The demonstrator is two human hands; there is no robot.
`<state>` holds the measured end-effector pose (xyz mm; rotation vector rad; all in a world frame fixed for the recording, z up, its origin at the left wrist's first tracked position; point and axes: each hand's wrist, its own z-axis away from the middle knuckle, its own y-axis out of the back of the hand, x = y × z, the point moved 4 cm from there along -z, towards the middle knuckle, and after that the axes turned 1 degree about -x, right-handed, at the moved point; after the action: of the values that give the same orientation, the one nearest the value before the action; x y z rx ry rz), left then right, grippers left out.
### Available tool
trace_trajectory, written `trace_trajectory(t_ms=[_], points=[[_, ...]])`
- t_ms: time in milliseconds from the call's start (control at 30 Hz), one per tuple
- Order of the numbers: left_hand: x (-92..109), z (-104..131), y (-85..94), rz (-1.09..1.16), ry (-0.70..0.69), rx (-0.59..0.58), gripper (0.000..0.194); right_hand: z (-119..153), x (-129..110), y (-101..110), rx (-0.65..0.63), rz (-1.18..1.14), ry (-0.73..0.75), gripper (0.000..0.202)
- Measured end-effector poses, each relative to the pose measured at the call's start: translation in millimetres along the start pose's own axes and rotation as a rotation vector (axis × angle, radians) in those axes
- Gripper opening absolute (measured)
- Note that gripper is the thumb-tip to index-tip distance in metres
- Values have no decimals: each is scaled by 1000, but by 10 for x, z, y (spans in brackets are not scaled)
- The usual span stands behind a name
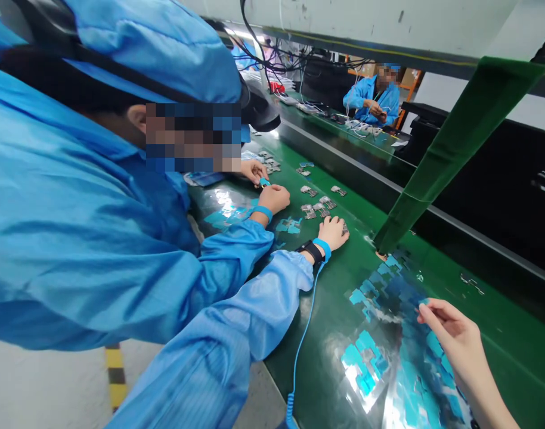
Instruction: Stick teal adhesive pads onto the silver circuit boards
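My left hand (333,234), wearing a blue wrist strap and a black band, rests on the green bench mat with fingers curled over a small silver metal part (344,227), which is mostly hidden. Just beyond it lie several similar metal parts (321,207). At the right, my right hand (454,330) has thumb and forefinger pinched on a small piece of blue film (423,302). Under and beside that hand are clear sheets carrying blue film cutouts (415,381). Another sheet with blue cutouts (365,360) lies between my hands.
Close at my left, a co-worker (133,226) in blue leans over the bench, both hands (272,199) on a small part. A green strap (460,155) slants down to the mat. The coiled cord (290,408) trails from my left wrist. One metal part (471,283) lies at right.
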<state>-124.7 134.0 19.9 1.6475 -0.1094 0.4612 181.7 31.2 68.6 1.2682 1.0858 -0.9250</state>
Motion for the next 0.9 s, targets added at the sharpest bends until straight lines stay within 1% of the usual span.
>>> trace_trajectory(t_ms=[67, 133, 267, 333, 400, 500, 567, 667, 733, 800, 900], points=[[-14, -51, 39, 0, -8, -30, 37, 9, -2, -19, -25, 15, 13, 29], [-12, -176, 103, 9, 16, -26, 39, 10, 23, -56, -57, 23, 28, 29], [43, -605, 244, 50, 96, 20, 38, -20, 177, -125, -86, -15, 10, 31], [68, -837, 281, 72, 147, 32, 37, -41, 286, -114, -59, -23, -28, 33], [72, -1037, 284, 87, 213, 52, 37, -53, 381, -62, -5, 3, -73, 34], [26, -1272, 229, 88, 314, 101, 38, -51, 435, 50, 93, 33, -109, 37], [-39, -1400, 167, 77, 360, 122, 39, -48, 426, 105, 120, 45, -130, 37], [-152, -1560, 75, 63, 379, 117, 39, -64, 403, 168, 142, 87, -142, 36], [-213, -1633, 40, 69, 369, 100, 39, -84, 394, 190, 135, 133, -115, 36], [-250, -1668, 40, 90, 360, 80, 39, -91, 370, 203, 144, 233, -56, 35], [-256, -1645, 103, 137, 347, 57, 38, -65, 255, 190, 186, 408, 104, 30]])
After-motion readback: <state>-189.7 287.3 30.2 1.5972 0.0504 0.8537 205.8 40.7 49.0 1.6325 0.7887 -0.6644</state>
